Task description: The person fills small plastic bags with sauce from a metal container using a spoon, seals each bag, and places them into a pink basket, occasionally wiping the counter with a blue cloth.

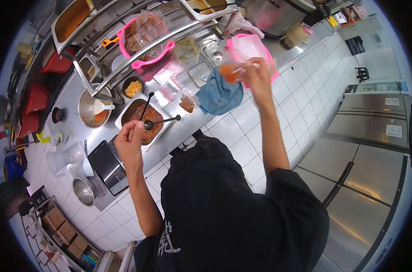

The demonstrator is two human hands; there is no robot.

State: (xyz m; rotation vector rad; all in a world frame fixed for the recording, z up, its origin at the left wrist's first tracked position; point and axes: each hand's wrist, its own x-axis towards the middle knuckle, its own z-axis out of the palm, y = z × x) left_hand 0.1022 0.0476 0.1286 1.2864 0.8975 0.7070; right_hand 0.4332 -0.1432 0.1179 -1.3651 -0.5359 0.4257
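Note:
My right hand [257,81] is raised over the blue cloth [222,93], its fingers closed on the top of a small clear plastic bag of orange-red sauce [229,73], slightly blurred. Over the near-left side of a metal pan [147,144] my left hand [129,139] has thumb and fingers pinched together; whether anything is between them is hidden. Chunky red-brown sauce [155,129] fills that pan. Two black spoons lie in it: one long handle [147,105] points away, and another spoon [165,120] points right. A small filled bag [186,104] rests on the counter between pan and cloth.
A pink basket of bagged portions [144,43] stands behind the rail, and another pink basket [260,50] at right. Left of the pan are a steel bowl [85,111] and a black scale [107,165]. A metal shelf rail [156,41] crosses above the counter.

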